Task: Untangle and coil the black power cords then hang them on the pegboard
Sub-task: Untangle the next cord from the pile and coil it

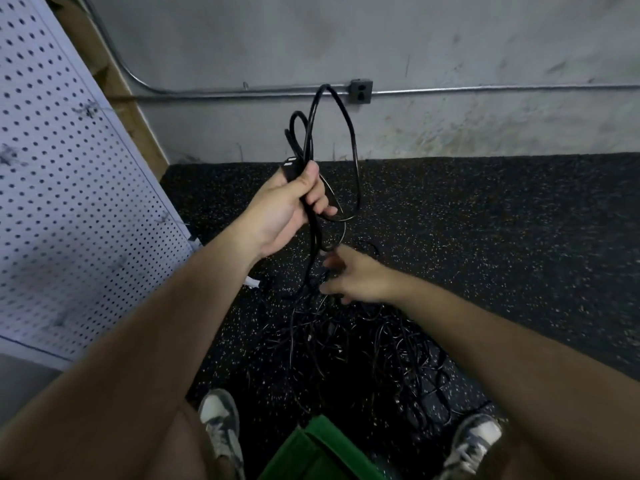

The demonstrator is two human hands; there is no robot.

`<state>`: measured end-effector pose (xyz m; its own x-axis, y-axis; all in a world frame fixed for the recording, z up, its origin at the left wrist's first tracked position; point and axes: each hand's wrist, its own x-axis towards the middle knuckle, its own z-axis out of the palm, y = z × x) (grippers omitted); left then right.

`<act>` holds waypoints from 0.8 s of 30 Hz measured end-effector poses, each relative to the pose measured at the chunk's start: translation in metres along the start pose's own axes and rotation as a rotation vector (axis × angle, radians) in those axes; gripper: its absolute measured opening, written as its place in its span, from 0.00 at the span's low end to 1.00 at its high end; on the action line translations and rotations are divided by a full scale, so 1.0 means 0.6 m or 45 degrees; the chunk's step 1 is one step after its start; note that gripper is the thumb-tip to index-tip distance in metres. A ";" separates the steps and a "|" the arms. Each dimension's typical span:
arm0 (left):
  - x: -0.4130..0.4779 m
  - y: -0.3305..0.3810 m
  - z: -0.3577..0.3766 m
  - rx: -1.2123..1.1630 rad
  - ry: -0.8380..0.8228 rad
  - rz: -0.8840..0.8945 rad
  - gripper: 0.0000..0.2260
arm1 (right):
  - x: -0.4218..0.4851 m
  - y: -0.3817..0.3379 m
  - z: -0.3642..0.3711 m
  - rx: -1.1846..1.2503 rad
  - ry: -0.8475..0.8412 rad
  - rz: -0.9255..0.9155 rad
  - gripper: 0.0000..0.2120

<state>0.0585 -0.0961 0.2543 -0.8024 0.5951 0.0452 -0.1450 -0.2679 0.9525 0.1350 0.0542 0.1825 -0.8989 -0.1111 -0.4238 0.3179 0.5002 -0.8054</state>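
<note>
Green bin (311, 452): flat, angular panels in matte green, at the bottom edge between the feet.
Shoes (220, 420): a pair of scuffed grey-and-white sneakers, one on either side of the green bin.
Cord tangle (363, 344): thin, glossy black cords in a loose knotted heap on the floor just beyond the bin.
Right hand (353, 277): low over the far edge of the heap, fingers spread toward a hanging strand. It is motion-blurred, so I cannot tell whether it grips the strand.
Left hand (287, 206): raised, fingers and thumb curled tight round a bundle of cord.
Coiled cord (349, 133): thick, smooth black cable held in the left hand. Long teardrop loops rise above the fist, and one strand trails down to the heap.
Plug (288, 161): blocky black end with pale prongs, poking out at the top of the fist.
Floor (502, 237): black rubber, grainy, flecked with pale specks.
Pegboard (69, 202): a smudged white perforated sheet at the left.
Wall (450, 39): rough, stained grey concrete.
Conduit (485, 89): thin metal tube running along the wall.
Outlet box (361, 91): square and grey, on the conduit.
</note>
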 end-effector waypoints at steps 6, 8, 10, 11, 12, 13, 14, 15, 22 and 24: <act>-0.010 0.020 0.004 -0.047 -0.066 0.023 0.09 | 0.070 0.022 0.073 0.176 0.039 -0.185 0.15; -0.015 0.031 -0.001 -0.063 -0.075 0.038 0.10 | 0.091 0.031 0.087 0.040 0.010 -0.178 0.08; -0.021 0.042 -0.009 -0.060 -0.085 0.037 0.11 | 0.108 0.050 0.093 -0.153 -0.084 -0.102 0.08; -0.024 0.047 -0.016 -0.054 -0.087 0.034 0.11 | 0.117 0.062 0.090 -0.233 -0.112 -0.031 0.10; -0.026 0.052 -0.024 -0.042 -0.088 0.030 0.11 | 0.124 0.076 0.083 -0.302 -0.124 0.024 0.10; -0.028 0.057 -0.033 -0.031 -0.093 0.021 0.11 | 0.129 0.092 0.072 -0.356 -0.126 0.064 0.10; -0.028 0.061 -0.042 -0.025 -0.100 0.010 0.11 | 0.130 0.103 0.056 -0.392 -0.118 0.087 0.11; -0.029 0.065 -0.051 -0.020 -0.107 -0.002 0.11 | 0.128 0.109 0.037 -0.410 -0.096 0.090 0.11; -0.042 0.106 -0.092 -0.142 -0.139 -0.013 0.10 | 0.092 0.093 -0.122 -0.364 0.203 -0.040 0.13; -0.047 0.116 -0.095 -0.206 -0.114 0.018 0.11 | 0.080 0.098 -0.147 -0.343 0.249 -0.069 0.15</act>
<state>0.0380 -0.1742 0.3021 -0.7512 0.6536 0.0917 -0.2312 -0.3907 0.8910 0.0842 0.1540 0.1511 -0.9614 0.0102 -0.2750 0.2006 0.7101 -0.6749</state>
